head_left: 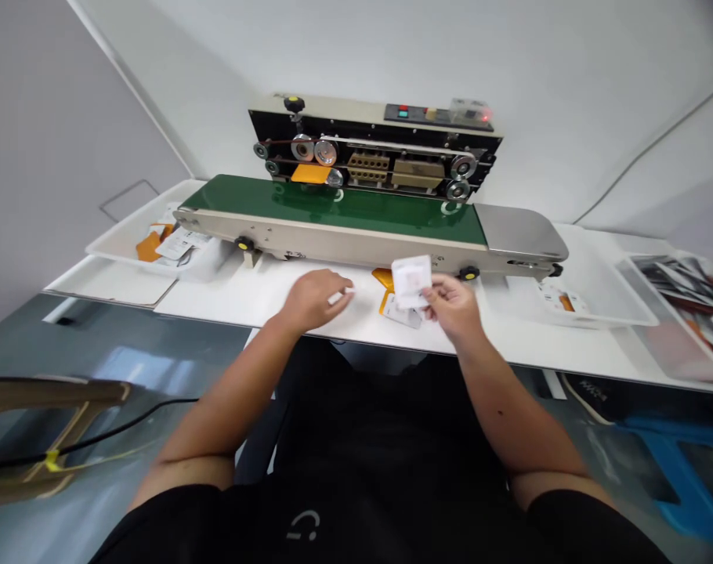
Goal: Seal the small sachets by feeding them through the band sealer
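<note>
My right hand (455,307) grips a small white packet (411,282) by its right edge, above the white table (215,294). My left hand (318,300) hovers over the table to the left of it, fingers curled; a small white bit shows by the fingertips, too blurred to make out. Orange and white pouches (399,312) lie on the table under and beside the held packet. Behind my hands stands a sealing machine (368,160) with a green conveyor belt (262,200). An orange pouch (311,174) sits at the machine's left rollers, above the belt.
A white bin (127,265) with orange and white pouches is on the left. To the right are a translucent bin (620,313) with a few pouches and another bin (674,345) full of packets. A blue stool (679,478) stands at the lower right.
</note>
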Available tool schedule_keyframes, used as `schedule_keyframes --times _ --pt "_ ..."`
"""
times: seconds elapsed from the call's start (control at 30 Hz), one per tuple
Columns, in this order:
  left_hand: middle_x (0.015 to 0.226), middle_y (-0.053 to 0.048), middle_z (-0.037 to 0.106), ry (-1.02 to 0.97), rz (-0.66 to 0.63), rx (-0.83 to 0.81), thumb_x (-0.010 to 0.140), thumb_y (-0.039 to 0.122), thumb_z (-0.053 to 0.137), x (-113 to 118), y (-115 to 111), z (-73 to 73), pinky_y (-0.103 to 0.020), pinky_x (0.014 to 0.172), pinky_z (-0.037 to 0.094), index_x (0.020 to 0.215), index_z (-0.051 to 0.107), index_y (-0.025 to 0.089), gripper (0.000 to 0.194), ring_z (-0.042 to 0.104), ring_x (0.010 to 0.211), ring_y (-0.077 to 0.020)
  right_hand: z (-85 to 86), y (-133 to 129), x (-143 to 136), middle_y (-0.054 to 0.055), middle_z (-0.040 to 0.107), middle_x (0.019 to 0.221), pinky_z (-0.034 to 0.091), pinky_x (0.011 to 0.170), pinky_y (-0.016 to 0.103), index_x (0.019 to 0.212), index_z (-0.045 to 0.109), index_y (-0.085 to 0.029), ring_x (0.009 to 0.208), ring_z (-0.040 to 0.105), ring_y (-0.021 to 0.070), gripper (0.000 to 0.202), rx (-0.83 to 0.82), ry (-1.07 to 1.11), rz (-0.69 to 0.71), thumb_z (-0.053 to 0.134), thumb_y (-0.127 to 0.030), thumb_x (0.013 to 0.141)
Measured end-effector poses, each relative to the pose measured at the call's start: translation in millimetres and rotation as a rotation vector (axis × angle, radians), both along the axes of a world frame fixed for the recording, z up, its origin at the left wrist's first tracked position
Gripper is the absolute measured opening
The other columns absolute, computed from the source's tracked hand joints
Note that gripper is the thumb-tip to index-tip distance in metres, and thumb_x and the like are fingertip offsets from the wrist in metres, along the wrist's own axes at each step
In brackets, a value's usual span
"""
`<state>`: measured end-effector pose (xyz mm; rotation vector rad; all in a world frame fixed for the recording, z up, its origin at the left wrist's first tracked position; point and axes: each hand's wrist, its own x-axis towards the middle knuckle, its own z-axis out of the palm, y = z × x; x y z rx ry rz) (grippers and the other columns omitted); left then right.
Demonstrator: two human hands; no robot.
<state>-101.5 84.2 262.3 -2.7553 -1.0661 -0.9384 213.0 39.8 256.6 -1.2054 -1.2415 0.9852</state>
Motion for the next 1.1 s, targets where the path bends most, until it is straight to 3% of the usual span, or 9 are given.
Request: schedule_keyframes --times 0.07,0.13,0.2,0.3,0.43,0.6,0.9,1.0,1.1 --pt "0.098 -0.008 0.079 0.108 -0.194 -0.053 0.105 0.04 0.057 38.1 15.3 -4.6 -0.037 0.087 0.055 0.11 0.077 0.023 0.027 0.072 0.094 -0.0245 30.8 21.4 23.0 -0.001 0.065 0.069 0.043 0.043 0.024 0.102 0.071 -0.021 0.049 0.054 0.0108 0.046 0.166 -0.013 -0.168 0.08 -0.062 0.083" --pt "0.105 -0.01 0.08 0.148 -0.309 -0.086 0.107 0.041 0.054 64.6 32.9 -12.6 -0.037 0.088 0.055 0.112 0.078 0.023 0.03 0.073 0.1 -0.0254 59.5 48.6 51.0 0.0 0.063 0.072 0.045 0.048 0.024 0.098 0.071 -0.02 0.055 0.055 0.011 0.043 0.326 -0.06 -0.335 0.079 -0.061 0.085" --pt "0.105 -0.01 0.08 0.12 -0.319 -0.096 0.108 0.039 0.052 77.9 47.9 -22.5 -0.037 0.087 0.056 0.111 0.079 0.022 0.032 0.073 0.099 -0.0251 81.3 76.9 79.9 -0.001 0.059 0.071 0.047 0.051 0.025 0.094 0.071 -0.019 0.059 0.055 0.0117 0.04 0.411 -0.124 -0.444 0.081 -0.057 0.085" --pt "0.1 -0.009 0.08 0.057 -0.254 -0.101 0.108 0.035 0.051 77.1 59.9 -37.4 -0.033 0.084 0.056 0.107 0.08 0.022 0.032 0.074 0.095 -0.0226 98.3 112.6 115.3 -0.003 0.056 0.067 0.047 0.052 0.026 0.092 0.073 -0.017 0.059 0.055 0.012 0.032 0.442 -0.129 -0.519 0.083 -0.047 0.084" --pt "0.106 -0.006 0.081 0.008 -0.206 -0.128 0.104 0.029 0.053 64.9 62.7 -49.8 -0.031 0.084 0.056 0.11 0.08 0.024 0.027 0.075 0.097 -0.0207 101.1 142.8 140.6 0.001 0.068 0.077 0.053 0.061 0.025 0.095 0.076 -0.015 0.069 0.064 0.0122 0.021 0.395 -0.108 -0.434 0.084 -0.026 0.08" --pt "0.105 -0.005 0.082 -0.001 -0.194 -0.151 0.102 0.026 0.055 68.2 69.9 -53.4 -0.032 0.084 0.056 0.106 0.08 0.023 0.025 0.076 0.096 -0.0214 95.2 168.0 151.3 0.005 0.075 0.093 0.055 0.063 0.023 0.1 0.076 -0.015 0.073 0.065 0.0107 0.026 0.194 -0.114 -0.335 0.079 -0.01 0.074" --pt "0.104 -0.005 0.082 0.0 -0.143 -0.148 0.099 0.024 0.058 71.8 74.0 -60.0 -0.033 0.082 0.057 0.106 0.079 0.023 0.023 0.076 0.094 -0.0219 99.8 187.5 137.3 0.009 0.077 0.106 0.05 0.056 0.02 0.11 0.071 -0.015 0.076 0.067 0.013 0.046 0.05 -0.086 -0.104 0.082 -0.011 0.065" --pt "0.105 -0.006 0.082 0.0 -0.162 -0.141 0.099 0.022 0.057 71.7 73.5 -59.0 -0.034 0.088 0.058 0.108 0.079 0.022 0.024 0.076 0.097 -0.0226 104.5 195.3 134.3 0.009 0.075 0.106 0.052 0.06 0.024 0.111 0.07 -0.015 0.079 0.066 0.0147 0.046 0.061 -0.184 -0.179 0.079 -0.009 0.066" --pt "0.107 -0.008 0.081 -0.029 -0.173 -0.163 0.097 0.021 0.058 71.8 73.4 -58.3 -0.037 0.094 0.059 0.114 0.078 0.021 0.026 0.075 0.101 -0.0241 107.4 182.1 131.6 0.008 0.073 0.106 0.058 0.073 0.033 0.112 0.07 -0.017 0.082 0.065 0.0159 0.035 0.273 -0.316 -0.454 0.07 -0.013 0.077"
